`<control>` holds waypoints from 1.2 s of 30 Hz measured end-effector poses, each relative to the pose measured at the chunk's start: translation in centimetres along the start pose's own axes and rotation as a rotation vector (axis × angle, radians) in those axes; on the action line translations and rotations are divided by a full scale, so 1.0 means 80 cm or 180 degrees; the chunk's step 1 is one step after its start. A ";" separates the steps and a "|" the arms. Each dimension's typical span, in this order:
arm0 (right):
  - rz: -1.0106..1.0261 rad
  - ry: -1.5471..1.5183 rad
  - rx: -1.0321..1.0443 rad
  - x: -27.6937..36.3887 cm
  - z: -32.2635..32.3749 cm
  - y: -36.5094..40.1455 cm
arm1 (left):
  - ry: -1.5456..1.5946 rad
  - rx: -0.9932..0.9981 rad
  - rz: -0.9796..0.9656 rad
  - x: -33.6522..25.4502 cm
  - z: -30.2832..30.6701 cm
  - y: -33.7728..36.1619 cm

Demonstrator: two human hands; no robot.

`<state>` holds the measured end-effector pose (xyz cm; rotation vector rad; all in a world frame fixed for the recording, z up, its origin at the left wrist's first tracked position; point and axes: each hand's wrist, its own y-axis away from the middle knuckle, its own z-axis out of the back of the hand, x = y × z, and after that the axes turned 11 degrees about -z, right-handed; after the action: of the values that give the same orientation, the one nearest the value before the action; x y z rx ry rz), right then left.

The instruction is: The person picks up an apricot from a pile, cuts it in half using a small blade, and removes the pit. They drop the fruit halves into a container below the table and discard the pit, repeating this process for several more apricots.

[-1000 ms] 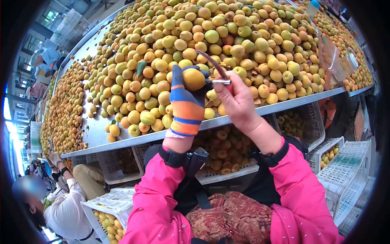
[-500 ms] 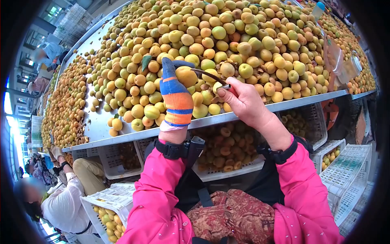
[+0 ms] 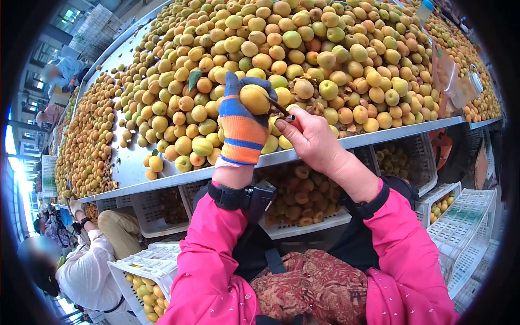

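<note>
A yellow apricot (image 3: 254, 99) sits in my left hand (image 3: 242, 122), which wears a blue and orange knit glove with its fingers curled round the fruit. My right hand (image 3: 311, 138) is bare and closed on the short handle of a curved, thin-bladed knife (image 3: 279, 108). The blade reaches leftward and lies against the apricot's right side. Both hands are over the near edge of a metal table (image 3: 130, 157), just in front of a large heap of apricots (image 3: 303, 49).
Under the table edge, a white crate holds halved apricots (image 3: 303, 197). More white crates stand at right (image 3: 460, 230) and lower left (image 3: 154, 265), some with fruit. A seated person (image 3: 89, 271) works at left. A clear plastic jug (image 3: 467, 92) rests on the table at right.
My right hand has moved left toward the left hand, bringing the blade round the apricot's right side. The left hand has turned and shifted slightly right, with the apricot still in it.
</note>
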<state>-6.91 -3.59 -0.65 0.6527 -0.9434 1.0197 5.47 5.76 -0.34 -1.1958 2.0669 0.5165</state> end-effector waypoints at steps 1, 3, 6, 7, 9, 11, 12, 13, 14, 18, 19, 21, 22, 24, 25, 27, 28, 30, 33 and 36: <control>0.0022 -0.0072 -0.0164 -0.005 -0.006 -0.002 | 0.0139 -0.0122 0.0108 0.002 0.001 0.001; 0.0075 -0.0017 -0.0441 -0.006 -0.008 -0.002 | -0.0233 -0.0398 -0.0201 0.006 -0.003 0.002; -0.0158 0.0047 -0.0607 -0.002 0.005 -0.005 | -0.1002 -0.0333 -0.0832 0.014 -0.013 0.016; -0.0212 0.0129 -0.0519 -0.002 0.008 -0.005 | -0.1424 0.0030 -0.1150 0.016 -0.017 0.022; -0.0084 0.0032 -0.0548 -0.005 0.001 -0.002 | -0.1949 0.0399 -0.1686 0.021 -0.017 0.023; 0.0086 -0.0094 -0.0518 -0.007 -0.010 0.002 | -0.1611 0.0382 -0.1319 0.022 -0.013 0.025; 0.0086 -0.0092 -0.0525 -0.007 -0.014 0.002 | -0.1266 0.0376 -0.0978 0.022 -0.013 0.024; 0.0066 -0.0025 -0.0577 -0.007 -0.017 0.003 | -0.0670 0.0338 -0.0730 0.025 -0.021 0.031; 0.0045 0.0046 -0.0624 -0.008 -0.020 0.004 | -0.0661 0.0337 -0.0730 0.027 -0.020 0.031; 0.0015 -0.0007 -0.0630 -0.009 -0.023 0.001 | 0.0024 0.0073 0.0080 0.032 -0.020 0.033; 0.0025 -0.0004 -0.0624 -0.008 -0.023 0.003 | 0.0141 0.0029 0.0189 0.032 -0.021 0.033; 0.0148 -0.0506 -0.0584 -0.005 -0.023 0.009 | 0.0239 0.0007 0.0278 0.029 -0.020 0.028; 0.0154 -0.0515 -0.0580 -0.006 -0.019 0.011 | 0.0433 0.0095 0.0201 0.028 -0.015 0.024; 0.0152 -0.1306 -0.0697 -0.005 -0.004 0.015 | 0.0642 0.0180 0.0122 0.031 -0.009 0.022; -0.0190 -0.2444 -0.0623 0.004 0.005 0.010 | 0.0398 0.0228 0.0073 0.031 -0.010 0.022; -0.0234 -0.2534 -0.0611 0.009 0.021 -0.007 | -0.0455 0.0581 -0.0199 0.032 -0.019 0.031; -0.0146 -0.2491 -0.0531 0.004 0.022 -0.015 | -0.1146 0.0977 -0.0577 0.031 -0.028 0.035; -0.0118 -0.2421 -0.0452 -0.004 0.019 -0.019 | -0.1242 0.0897 -0.0913 0.040 -0.042 0.039; 0.0166 -0.1569 -0.0984 -0.009 0.016 -0.023 | -0.1193 0.0464 -0.1079 0.042 -0.045 0.038; 0.0494 -0.1018 -0.1243 -0.008 0.009 -0.022 | -0.1076 0.0064 -0.1286 0.057 -0.047 0.043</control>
<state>-5.72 -5.15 -0.95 0.4236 -1.4486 0.8443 -0.45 2.40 -1.04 -1.3648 1.4956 0.4635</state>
